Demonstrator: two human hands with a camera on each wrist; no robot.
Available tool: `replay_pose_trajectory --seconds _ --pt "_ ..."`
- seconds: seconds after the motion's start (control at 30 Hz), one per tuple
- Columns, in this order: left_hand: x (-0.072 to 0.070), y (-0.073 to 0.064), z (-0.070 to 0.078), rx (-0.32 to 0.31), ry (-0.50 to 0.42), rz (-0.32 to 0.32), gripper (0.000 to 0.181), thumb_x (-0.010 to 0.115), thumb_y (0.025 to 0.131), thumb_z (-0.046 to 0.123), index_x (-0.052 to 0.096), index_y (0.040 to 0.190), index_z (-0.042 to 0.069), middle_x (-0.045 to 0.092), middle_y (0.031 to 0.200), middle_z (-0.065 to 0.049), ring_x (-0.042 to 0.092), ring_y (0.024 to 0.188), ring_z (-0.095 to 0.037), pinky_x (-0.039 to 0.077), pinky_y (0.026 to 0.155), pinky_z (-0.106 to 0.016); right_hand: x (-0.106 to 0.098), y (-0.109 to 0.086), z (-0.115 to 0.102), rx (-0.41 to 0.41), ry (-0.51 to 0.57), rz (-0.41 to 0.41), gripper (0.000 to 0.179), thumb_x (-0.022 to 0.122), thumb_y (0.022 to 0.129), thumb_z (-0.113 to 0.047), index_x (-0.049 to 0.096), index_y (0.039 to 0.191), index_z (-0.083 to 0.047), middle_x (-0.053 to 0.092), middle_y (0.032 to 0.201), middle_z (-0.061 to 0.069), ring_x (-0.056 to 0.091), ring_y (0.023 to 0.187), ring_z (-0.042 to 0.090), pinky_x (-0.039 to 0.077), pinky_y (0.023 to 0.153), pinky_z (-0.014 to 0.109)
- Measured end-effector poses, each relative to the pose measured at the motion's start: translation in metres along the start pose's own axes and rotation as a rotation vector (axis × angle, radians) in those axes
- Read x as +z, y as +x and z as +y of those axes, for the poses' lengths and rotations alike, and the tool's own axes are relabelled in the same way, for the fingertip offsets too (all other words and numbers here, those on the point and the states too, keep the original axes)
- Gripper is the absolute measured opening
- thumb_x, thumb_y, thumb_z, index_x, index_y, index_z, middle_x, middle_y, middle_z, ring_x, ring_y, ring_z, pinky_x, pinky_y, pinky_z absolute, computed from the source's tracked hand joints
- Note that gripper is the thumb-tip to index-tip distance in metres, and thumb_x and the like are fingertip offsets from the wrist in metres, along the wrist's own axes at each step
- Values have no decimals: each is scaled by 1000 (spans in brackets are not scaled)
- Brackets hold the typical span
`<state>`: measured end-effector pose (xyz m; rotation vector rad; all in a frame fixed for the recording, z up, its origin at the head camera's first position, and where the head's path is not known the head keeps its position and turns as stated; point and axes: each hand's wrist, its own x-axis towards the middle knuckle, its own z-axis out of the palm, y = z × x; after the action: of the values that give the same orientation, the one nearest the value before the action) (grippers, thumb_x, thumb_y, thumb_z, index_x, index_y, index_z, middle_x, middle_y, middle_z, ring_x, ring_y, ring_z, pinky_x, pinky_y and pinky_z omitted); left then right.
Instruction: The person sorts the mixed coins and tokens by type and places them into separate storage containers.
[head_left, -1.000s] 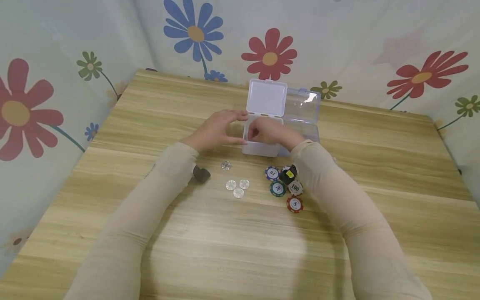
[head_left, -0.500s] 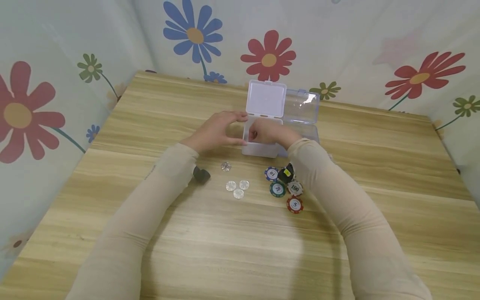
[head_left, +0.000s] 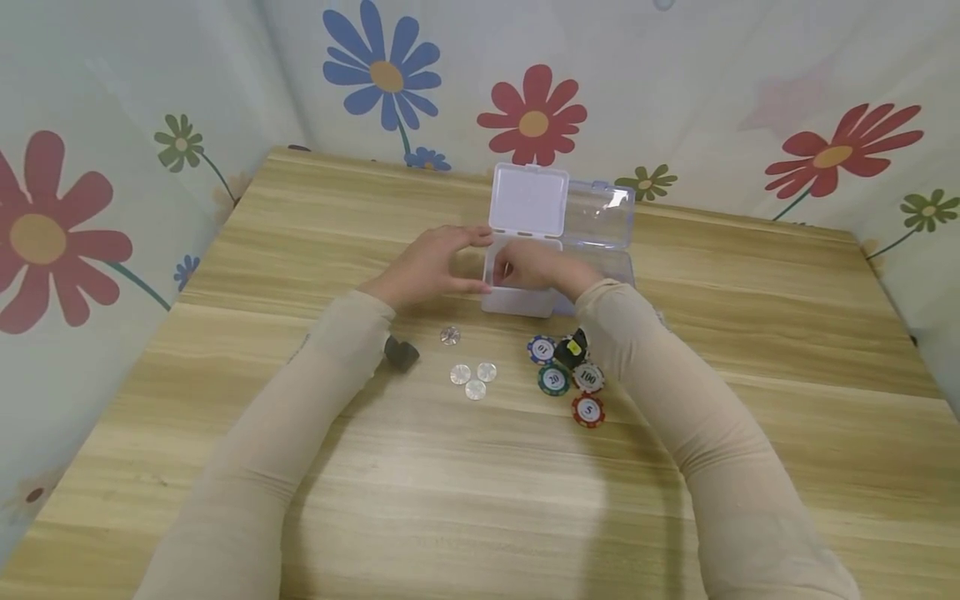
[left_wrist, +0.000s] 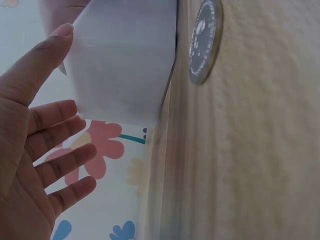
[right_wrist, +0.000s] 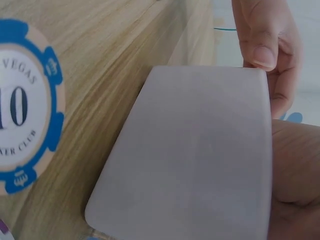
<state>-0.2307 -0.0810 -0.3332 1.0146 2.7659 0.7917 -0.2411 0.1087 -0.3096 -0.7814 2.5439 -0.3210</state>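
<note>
A small white box (head_left: 517, 302) stands with its lid (head_left: 528, 200) raised. My left hand (head_left: 431, 262) is at the box's left side, its thumb and fingers spread toward the front and back corners. In the left wrist view the thumb touches the rim of the box (left_wrist: 120, 60) and the other fingers are loosely extended. My right hand (head_left: 532, 265) reaches down into the box with curled fingers. The walls hide its fingertips, and I cannot tell whether they hold anything. In the right wrist view, the left thumb (right_wrist: 262, 55) rests at the box's far corner.
Against the white box's right side stands a clear plastic box with its lid (head_left: 597, 215) up. In front lie several silver coins (head_left: 476, 389). Poker chips lie to their right: blue (head_left: 542, 349), green (head_left: 553, 380), white (head_left: 588, 377) and red (head_left: 588, 410). A flowered curtain (head_left: 667, 92) hangs behind.
The right forearm has shifted slightly left while its hand stays inside the white box. The left hand keeps its place at the box's side. The head view has shifted a little.
</note>
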Motion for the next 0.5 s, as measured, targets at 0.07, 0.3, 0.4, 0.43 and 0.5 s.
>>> replay_pose_trajectory --seconds 0.07,0.3,0.4,0.43,0.5 --pt "0 0 1 -2 -2 -1 74 74 80 45 49 140 10 42 152 -2 35 143 -23 25 120 -42 0 -2 0 11 19 18 17 58 91 -10 68 99 0 69 106 17 63 100 28 51 92 38" --pt "0 -1 2 3 -13 1 73 75 80 43 50 139 9 43 152 -3 36 142 -24 26 120 -42 -6 -12 -2 88 115 104 14 62 92 -17 68 99 -6 67 93 10 60 81 21 50 75 31" --pt "0 0 1 -2 -15 -1 74 75 80 44 50 140 9 42 152 -2 36 142 -24 26 120 -43 -9 -18 -4 87 159 147 14 63 93 -18 68 99 -6 67 91 10 61 78 20 51 74 30" --pt "0 0 1 -6 -16 -4 74 75 80 44 49 140 10 41 152 -2 35 143 -24 25 120 -43 -9 -20 -4 75 169 166 15 63 93 -18 68 99 -6 68 92 11 62 78 20 51 74 30" --pt "0 0 0 -13 -16 -9 75 75 80 45 49 140 10 41 153 -2 35 143 -24 25 120 -44 -9 -24 -4 50 184 205 15 63 93 -17 68 100 -5 68 93 12 62 80 20 52 74 30"
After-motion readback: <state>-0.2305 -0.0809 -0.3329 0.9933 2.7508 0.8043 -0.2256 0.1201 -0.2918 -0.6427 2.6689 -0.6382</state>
